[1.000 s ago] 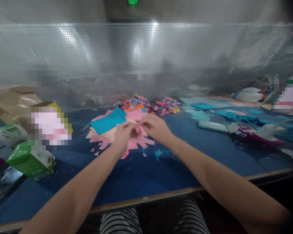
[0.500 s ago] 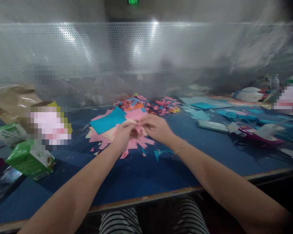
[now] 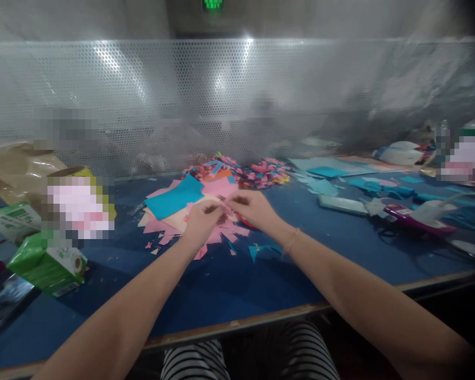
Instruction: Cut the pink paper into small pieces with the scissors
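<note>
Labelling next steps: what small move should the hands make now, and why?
Probably steady the small pink paper with the left hand before shifting the right hand: their fingertips are close together at that piece, over loose pink scraps.

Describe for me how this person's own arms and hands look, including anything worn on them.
The left hand and right hand are ungloved. No sleeve shows on the left forearm or right forearm. A thin, pale band circles the right one near the hand. No cables or printed markings are visible.
</note>
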Available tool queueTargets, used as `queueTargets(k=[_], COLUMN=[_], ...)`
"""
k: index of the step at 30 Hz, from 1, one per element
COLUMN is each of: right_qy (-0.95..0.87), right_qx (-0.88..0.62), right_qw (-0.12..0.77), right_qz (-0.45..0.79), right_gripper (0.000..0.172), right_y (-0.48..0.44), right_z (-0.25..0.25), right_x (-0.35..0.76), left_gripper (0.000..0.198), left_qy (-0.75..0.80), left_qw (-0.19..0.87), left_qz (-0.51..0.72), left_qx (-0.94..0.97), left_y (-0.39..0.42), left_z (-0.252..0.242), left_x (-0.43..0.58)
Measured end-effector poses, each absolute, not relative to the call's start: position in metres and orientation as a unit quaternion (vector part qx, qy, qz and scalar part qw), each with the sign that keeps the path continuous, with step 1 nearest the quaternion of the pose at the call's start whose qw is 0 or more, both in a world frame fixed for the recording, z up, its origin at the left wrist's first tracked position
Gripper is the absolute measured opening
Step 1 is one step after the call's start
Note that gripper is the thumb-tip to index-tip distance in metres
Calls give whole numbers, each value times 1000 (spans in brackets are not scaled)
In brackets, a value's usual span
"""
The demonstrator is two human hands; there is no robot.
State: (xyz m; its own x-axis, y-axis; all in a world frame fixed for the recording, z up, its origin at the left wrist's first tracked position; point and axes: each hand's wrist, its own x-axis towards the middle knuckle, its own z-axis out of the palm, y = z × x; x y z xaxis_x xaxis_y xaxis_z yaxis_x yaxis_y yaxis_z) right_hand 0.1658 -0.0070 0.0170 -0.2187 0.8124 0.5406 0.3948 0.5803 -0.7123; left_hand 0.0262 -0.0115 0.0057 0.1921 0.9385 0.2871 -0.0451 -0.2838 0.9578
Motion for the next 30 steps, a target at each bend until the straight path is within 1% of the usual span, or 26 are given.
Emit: queueTargets(k=[4,9,12,14,17,19,23,26,30], right_qy=[-762,-774,-779,-773,-763,-780,-837,-845,-840], right_qx=[-402,-411,-415,-406,-361,-327,-267,-250,-259], right_qw=[466,454,442,455,505,518,477,470,471], right_qz=[200,160,159,174,179,129,-9,-46,-65], right_gripper=[14,14,14,15,26,29,20,15,13], right_y=[-7,-6,-4,-2,3,5,7,6,6], right_z=[16,15,13,11,10,9,9,8,8], right_x=[168,167,167,167,170,173,174,173,174], left_gripper=[10,17,18,19,22,21,20,20,19], left_qy=[374,388,392,402,395,373,342,327,326], left_qw=[440,475,489,488,489,509,573,607,614], left_qz=[529,498,477,494,571,609,604,581,570], left_qx=[621,613,616,597,528,480,435,433,439], left_y=[-8,-8,-8,-6,-3,-1,-3,-6,-9], left_z=[5,7,6,5,3,3,6,7,7], left_x=[24,22,23,23,24,24,25,27,29])
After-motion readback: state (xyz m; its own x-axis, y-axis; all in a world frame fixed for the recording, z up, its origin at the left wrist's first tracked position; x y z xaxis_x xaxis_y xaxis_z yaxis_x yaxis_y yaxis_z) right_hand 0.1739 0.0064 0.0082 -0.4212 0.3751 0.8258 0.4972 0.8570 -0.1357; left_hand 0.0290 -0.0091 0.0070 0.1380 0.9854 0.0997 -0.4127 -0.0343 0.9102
